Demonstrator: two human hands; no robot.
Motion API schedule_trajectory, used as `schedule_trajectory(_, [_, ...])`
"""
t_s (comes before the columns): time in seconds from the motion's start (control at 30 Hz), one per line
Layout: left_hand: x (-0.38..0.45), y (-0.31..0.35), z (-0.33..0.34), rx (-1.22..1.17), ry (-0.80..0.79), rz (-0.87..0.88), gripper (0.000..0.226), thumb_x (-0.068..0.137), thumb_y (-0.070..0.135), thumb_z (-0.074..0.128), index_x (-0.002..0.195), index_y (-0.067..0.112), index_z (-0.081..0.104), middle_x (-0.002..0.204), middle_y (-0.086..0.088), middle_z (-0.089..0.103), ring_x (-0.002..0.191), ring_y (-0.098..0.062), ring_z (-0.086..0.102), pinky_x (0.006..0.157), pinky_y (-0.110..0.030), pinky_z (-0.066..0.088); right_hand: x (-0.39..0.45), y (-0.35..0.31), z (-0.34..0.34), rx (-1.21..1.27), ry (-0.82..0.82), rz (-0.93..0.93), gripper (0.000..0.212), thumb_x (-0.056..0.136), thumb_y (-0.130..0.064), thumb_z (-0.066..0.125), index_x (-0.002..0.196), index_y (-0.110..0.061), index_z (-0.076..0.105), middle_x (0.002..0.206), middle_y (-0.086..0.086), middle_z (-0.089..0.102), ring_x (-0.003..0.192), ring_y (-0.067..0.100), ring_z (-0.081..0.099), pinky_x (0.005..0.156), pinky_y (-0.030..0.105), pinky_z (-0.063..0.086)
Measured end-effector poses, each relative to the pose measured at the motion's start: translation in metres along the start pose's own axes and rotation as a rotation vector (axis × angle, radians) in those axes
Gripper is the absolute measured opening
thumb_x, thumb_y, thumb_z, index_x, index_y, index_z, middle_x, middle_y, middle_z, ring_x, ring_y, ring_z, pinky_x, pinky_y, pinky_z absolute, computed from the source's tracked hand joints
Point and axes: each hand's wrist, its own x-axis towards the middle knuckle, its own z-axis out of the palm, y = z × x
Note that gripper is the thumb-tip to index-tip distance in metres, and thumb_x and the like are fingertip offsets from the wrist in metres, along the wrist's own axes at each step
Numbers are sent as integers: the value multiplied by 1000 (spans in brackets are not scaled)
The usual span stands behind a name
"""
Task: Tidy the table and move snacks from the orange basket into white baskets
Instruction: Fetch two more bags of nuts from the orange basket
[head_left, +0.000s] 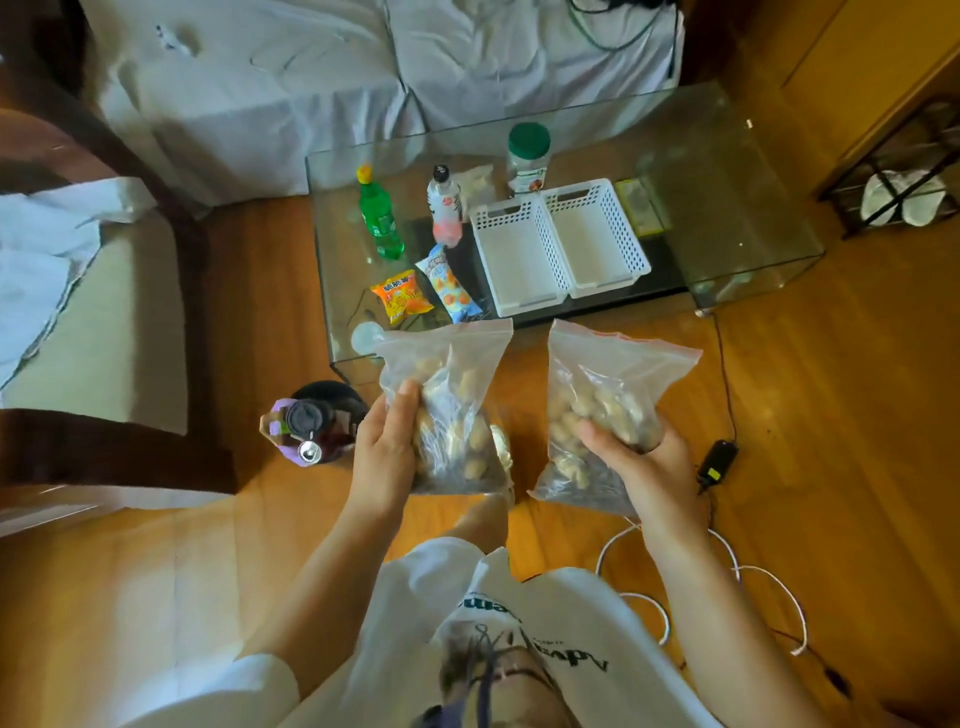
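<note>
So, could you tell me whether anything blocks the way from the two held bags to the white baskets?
Nothing visible does. The left hand and right hand hold the bags near the white baskets, which look empty.

We see home living room: wooden floor (831, 415), sofa under white sheets (249, 104), low glass counter (753, 171) with snack packets (401, 297) and drink bottles (381, 218), shoe rack (904, 171), charger cable (769, 587).
</note>
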Motion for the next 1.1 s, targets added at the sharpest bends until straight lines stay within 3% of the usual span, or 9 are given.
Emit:
schedule_trajectory(0.17, [87, 31, 50, 4, -1, -5, 28, 96, 34, 44, 80, 23, 64, 67, 13, 71, 65, 1, 65, 59, -12, 51, 93, -38, -6, -36, 8, -28, 48, 56, -36, 79, 101, -26, 66, 94, -12, 74, 89, 4, 69, 66, 14, 54])
schedule_trajectory(0.3, [148, 65, 86, 13, -28, -1, 28, 96, 37, 44, 82, 26, 66, 73, 10, 72, 71, -3, 67, 67, -19, 53, 160, -72, -12, -81, 56, -48, 39, 60, -42, 75, 96, -36, 63, 88, -26, 71, 86, -7, 66, 60, 8, 50])
schedule_trajectory(0.37, [174, 80, 103, 36, -37, 21, 28, 95, 37, 43, 81, 26, 65, 70, 12, 71, 68, -1, 66, 61, -14, 52, 188, -83, -15, -88, 87, -48, 37, 60, -45, 74, 94, -38, 62, 85, -29, 70, 86, -8, 65, 59, 9, 51])
schedule_trajectory(0.5, [216, 96, 134, 72, -44, -4, 33, 95, 38, 44, 72, 30, 66, 73, 8, 68, 74, -10, 64, 75, -29, 50, 237, -95, -23, -81, 137, -26, 38, 56, -44, 76, 92, -36, 64, 86, -22, 72, 88, 1, 69, 64, 16, 56])
schedule_trajectory(0.63, [249, 102, 166, 75, -36, -42, 32, 94, 41, 44, 75, 43, 70, 73, 18, 72, 71, 2, 67, 67, -20, 52, 288, -100, -37, -88, 167, 2, 44, 61, -37, 78, 103, -29, 65, 94, -12, 73, 91, 6, 69, 75, 27, 58])
schedule_trajectory(0.73, [277, 107, 190, 70, -8, -85, 28, 91, 45, 46, 78, 43, 71, 78, 16, 74, 81, -8, 69, 78, -31, 53, 334, -105, -48, -80, 154, 32, 43, 62, -34, 81, 103, -28, 67, 98, -4, 74, 94, 13, 70, 79, 35, 57])
schedule_trajectory(0.93, [345, 118, 256, 40, 117, -124, 28, 89, 45, 48, 75, 32, 69, 72, 14, 71, 73, -4, 67, 71, -28, 50, 451, -134, -71, -104, 57, 77, 35, 58, -38, 80, 91, -33, 70, 92, -8, 75, 90, 12, 71, 74, 32, 56])
schedule_trajectory(1.0, [370, 122, 285, 16, 148, -156, 26, 90, 45, 48, 80, 32, 67, 77, 10, 72, 79, -11, 68, 71, -30, 53, 495, -146, -80, -133, 44, 107, 28, 58, -42, 79, 84, -36, 69, 84, -18, 74, 83, 5, 70, 68, 24, 56])
schedule_trajectory(1.1, [405, 124, 329, 1, 197, -178, 25, 91, 44, 47, 93, 28, 65, 82, 10, 69, 77, -1, 67, 60, -15, 51, 556, -163, -92, -169, 4, 128, 34, 54, -50, 76, 84, -37, 65, 80, -26, 71, 79, -7, 67, 56, 9, 51])
